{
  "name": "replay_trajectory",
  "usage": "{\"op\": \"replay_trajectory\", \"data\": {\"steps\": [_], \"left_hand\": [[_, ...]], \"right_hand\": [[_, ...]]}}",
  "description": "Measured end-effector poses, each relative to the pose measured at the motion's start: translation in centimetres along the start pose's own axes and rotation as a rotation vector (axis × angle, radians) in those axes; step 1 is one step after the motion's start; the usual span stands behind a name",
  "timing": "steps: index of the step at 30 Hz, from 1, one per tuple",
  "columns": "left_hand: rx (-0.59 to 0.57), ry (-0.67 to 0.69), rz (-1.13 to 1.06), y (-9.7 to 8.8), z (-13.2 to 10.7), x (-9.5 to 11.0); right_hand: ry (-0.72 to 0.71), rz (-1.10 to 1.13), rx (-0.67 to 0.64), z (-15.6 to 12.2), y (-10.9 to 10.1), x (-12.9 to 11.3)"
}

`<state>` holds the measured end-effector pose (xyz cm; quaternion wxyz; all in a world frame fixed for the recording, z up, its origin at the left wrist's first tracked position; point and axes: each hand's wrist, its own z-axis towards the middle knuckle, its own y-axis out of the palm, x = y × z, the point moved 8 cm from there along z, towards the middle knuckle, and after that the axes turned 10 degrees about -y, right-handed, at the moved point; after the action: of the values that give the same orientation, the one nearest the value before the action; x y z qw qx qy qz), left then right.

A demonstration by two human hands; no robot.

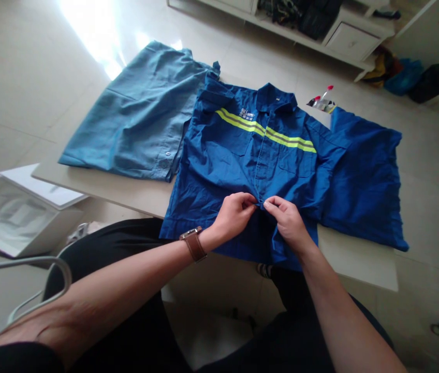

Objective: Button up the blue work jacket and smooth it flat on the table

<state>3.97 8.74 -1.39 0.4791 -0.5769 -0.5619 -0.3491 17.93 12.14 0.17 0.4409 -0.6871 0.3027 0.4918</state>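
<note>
Fingers (277,207) on blue work shirt (227,160)

A pale blue folded garment (137,119) lies at upper left on the tabletop (99,189); dark bags (435,83) sit on the floor (29,77) at upper right.

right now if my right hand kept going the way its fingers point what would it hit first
Probably your left hand, just across the front opening of the blue work jacket from the fingers of your right hand; depth is hard to judge.
</note>
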Motion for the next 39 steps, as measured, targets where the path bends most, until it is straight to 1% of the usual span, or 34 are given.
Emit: {"op": "replay_trajectory", "data": {"steps": [4, 8, 11, 16, 20, 23, 25, 28, 31, 34, 36, 39], "left_hand": [[0.010, -0.005, 0.039, -0.1, 0.0, 0.2], [-0.014, -0.023, 0.025, 0.3, -0.1, 0.1], [-0.039, -0.035, 0.005, 0.5, 0.0, 0.0], [-0.056, 0.011, -0.025, 0.5, 0.1, 0.2], [-0.102, -0.023, -0.070, 1.0, 0.0, -0.2], [-0.127, -0.004, -0.062, 1.3, -0.2, 0.0], [-0.125, 0.021, -0.018, 1.3, -0.4, 0.3], [-0.132, 0.022, 0.108, 1.1, -0.7, 0.3], [-0.147, -0.011, 0.306, 0.8, -0.8, -0.3], [-0.182, -0.045, 0.466, 0.7, -0.8, -1.3], [-0.236, -0.053, 0.503, 1.1, -1.0, -1.8], [-0.327, -0.043, 0.515, 2.0, -1.6, -1.9]], "right_hand": [[0.003, -0.001, -0.005, 0.0, -0.4, 0.0], [-0.012, -0.039, 0.015, 0.2, -1.0, 0.3], [-0.049, -0.133, 0.038, 0.2, -1.4, 0.1], [-0.138, -0.352, 0.102, 0.0, -1.9, -0.6], [-0.136, -0.419, 0.088, 0.1, -1.7, -0.3], [-0.145, -0.489, 0.083, 0.2, -1.6, -0.3], [-0.177, -0.548, 0.113, 0.2, -2.0, -0.8], [-0.219, -0.596, 0.209, 0.1, -3.3, -1.7], [-0.202, -0.558, 0.298, -0.1, -5.1, -2.0], [-0.198, -0.518, 0.344, -0.2, -6.5, -2.2], [-0.187, -0.577, 0.328, -0.2, -7.0, -2.1], [-0.149, -0.757, 0.219, -0.1, -6.5, -1.3]]}}
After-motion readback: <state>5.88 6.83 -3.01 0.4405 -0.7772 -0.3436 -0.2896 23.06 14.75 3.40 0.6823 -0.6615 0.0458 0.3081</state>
